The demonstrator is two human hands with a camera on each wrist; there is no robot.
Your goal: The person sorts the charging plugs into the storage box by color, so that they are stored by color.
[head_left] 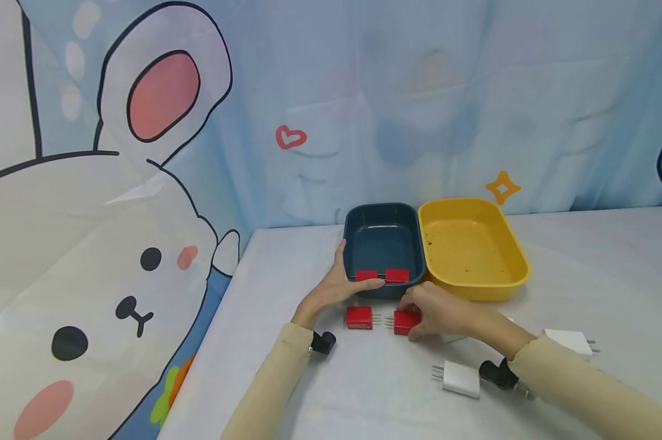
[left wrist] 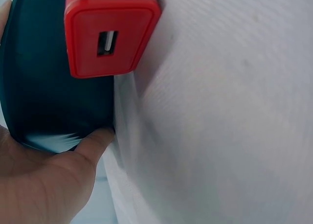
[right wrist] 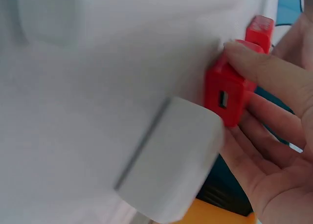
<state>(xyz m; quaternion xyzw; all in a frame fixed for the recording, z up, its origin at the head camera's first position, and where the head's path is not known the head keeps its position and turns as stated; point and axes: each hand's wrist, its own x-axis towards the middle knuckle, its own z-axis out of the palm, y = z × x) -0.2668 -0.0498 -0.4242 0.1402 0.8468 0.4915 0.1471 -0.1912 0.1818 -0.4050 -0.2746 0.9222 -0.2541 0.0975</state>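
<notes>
My right hand (head_left: 441,311) pinches a red USB charger plug (head_left: 406,324) at the table in front of the trays. In the right wrist view, thumb and fingers lie on opposite sides of this charger (right wrist: 226,89), its USB port showing. A second red charger (head_left: 359,318) lies just left of it, their prongs facing each other. My left hand (head_left: 333,286) holds the near left corner of a dark blue tray (head_left: 382,220), thumb along the front wall and fingers by the left side. Two red chargers (head_left: 397,275) are inside that tray at its near end.
Touching the blue tray on its right is a yellow tray (head_left: 468,244) with small dark specks inside. White chargers (head_left: 460,380) lie on the white-covered table at the right, some partly hidden beneath my right arm. A printed cloth (head_left: 331,110) hangs behind the table.
</notes>
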